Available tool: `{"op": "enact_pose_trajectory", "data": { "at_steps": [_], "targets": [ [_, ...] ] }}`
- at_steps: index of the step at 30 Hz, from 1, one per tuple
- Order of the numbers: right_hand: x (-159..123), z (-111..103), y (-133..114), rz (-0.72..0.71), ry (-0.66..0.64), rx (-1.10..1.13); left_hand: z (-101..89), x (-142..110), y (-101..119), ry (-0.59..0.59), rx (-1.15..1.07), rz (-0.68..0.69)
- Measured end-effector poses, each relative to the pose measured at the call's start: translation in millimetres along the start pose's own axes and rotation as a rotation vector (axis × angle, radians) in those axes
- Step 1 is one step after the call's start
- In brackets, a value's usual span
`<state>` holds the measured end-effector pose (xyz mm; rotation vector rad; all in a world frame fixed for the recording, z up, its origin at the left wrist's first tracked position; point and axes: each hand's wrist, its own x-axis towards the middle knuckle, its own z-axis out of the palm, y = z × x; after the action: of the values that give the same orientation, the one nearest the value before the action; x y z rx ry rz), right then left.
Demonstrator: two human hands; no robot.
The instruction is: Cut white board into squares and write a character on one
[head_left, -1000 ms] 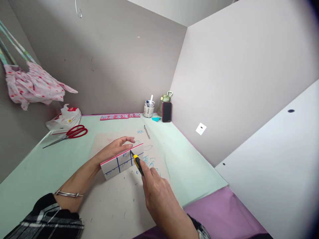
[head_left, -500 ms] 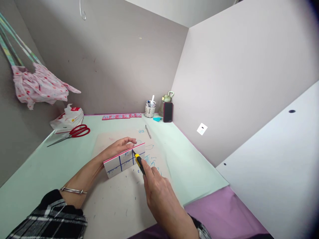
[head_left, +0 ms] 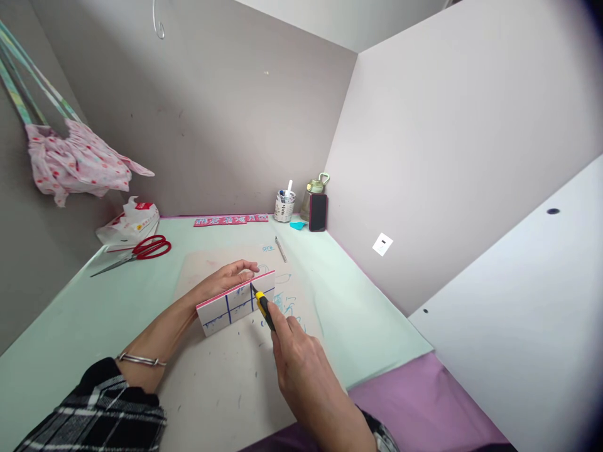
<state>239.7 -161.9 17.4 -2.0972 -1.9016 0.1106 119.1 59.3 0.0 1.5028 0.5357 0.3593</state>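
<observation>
A white block (head_left: pixel 235 304) with a pink top edge and blue ruled lines stands on a beige board (head_left: pixel 230 351). My left hand (head_left: pixel 221 280) rests behind it, fingers curled over its top edge and holding it steady. My right hand (head_left: pixel 294 361) is closed on a yellow and black utility knife (head_left: pixel 262 307). The knife's tip touches the block's front face on the right-hand blue vertical line.
Red-handled scissors (head_left: pixel 136 251) and a white plastic bag (head_left: pixel 129 223) lie at the left. A pink strip (head_left: pixel 230 220), a pen cup (head_left: pixel 284 206), a phone (head_left: pixel 317 212) and a bottle (head_left: pixel 315 186) stand at the back wall. A metal rod (head_left: pixel 281 249) lies behind the board. Pink cloth (head_left: pixel 80 166) hangs left.
The knife tip has slid slightly down the block's right blue line. The left hand and the block have stayed put; the view shifted a little.
</observation>
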Motion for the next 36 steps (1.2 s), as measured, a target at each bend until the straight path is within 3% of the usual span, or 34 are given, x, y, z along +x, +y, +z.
{"op": "enact_pose_trajectory", "data": {
  "at_steps": [36],
  "targets": [
    [-0.2, 2.9, 0.3, 0.026, -0.046, 0.004, 4.8, -2.8, 0.5, 0.044, 0.02, -0.003]
  ]
}}
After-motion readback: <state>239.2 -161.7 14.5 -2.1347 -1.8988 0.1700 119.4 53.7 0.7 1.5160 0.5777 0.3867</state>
